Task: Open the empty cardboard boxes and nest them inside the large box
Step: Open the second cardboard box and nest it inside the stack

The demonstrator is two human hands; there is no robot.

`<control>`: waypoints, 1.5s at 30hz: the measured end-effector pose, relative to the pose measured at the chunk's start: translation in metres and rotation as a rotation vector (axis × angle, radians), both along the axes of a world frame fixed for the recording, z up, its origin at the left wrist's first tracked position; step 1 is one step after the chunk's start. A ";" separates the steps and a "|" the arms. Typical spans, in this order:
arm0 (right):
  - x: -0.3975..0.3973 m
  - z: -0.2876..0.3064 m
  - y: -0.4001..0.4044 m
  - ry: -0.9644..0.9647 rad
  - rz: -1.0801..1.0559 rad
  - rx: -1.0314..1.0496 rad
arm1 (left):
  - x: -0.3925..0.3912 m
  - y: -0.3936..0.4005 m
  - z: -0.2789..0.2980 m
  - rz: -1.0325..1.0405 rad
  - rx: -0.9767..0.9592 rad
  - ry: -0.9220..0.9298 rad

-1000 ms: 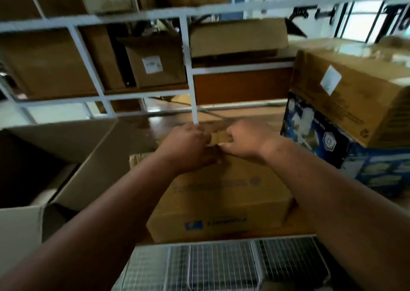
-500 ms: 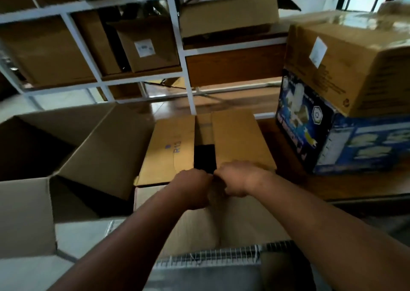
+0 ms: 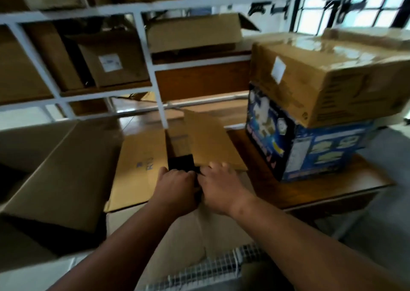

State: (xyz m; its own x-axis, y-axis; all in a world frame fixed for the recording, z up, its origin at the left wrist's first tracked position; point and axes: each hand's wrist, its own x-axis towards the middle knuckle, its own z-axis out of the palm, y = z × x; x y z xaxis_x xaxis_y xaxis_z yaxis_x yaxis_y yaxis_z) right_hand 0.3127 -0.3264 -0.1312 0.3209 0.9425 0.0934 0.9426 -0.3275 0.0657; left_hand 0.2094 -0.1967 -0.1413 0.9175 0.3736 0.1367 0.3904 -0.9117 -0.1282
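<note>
Since a moment ago, the right flap (image 3: 213,142) has been lifted further. Both left hand (image 3: 177,186) and right hand (image 3: 218,187) are curled on the small box (image 3: 142,168), beside the large box (image 3: 55,173). Light, stiff cardboard is judged best gripped at flap edges.

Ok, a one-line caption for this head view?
Both hands, left hand and right hand, grip the near flaps of a cardboard box beside the large open box.

Small box (image 3: 177,175) sits centre on the table (image 3: 310,193), both hands (image 3: 177,186) (image 3: 219,186) side by side at its near edge. Large open box (image 3: 57,175) just left of it. Two stacked boxes (image 3: 321,117) to the right on the table. Shelf (image 3: 142,46) with boxes behind.
</note>
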 end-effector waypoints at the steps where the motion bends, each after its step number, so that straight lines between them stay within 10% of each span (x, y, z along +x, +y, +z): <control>1: 0.003 0.008 -0.005 -0.006 -0.034 0.056 | 0.004 0.000 0.004 -0.004 -0.050 -0.067; 6: 0.043 0.028 -0.047 -0.049 -0.347 0.236 | 0.040 -0.027 0.013 -0.048 -0.340 -0.031; 14: 0.103 -0.035 -0.081 0.459 -0.569 0.092 | 0.103 -0.065 -0.038 -0.227 -0.278 0.169; 25: 0.060 -0.022 -0.020 0.195 -0.486 0.098 | 0.058 -0.020 -0.024 -0.287 0.044 0.256; 31: 0.027 0.000 0.078 0.909 -0.329 0.259 | -0.004 0.027 0.031 -0.176 0.261 0.202; 40: -0.040 0.016 0.193 1.117 -0.358 0.074 | -0.104 0.108 0.073 0.134 0.286 0.260; 45: -0.055 0.029 0.212 1.324 -0.452 0.426 | -0.139 0.113 0.063 0.087 0.217 0.102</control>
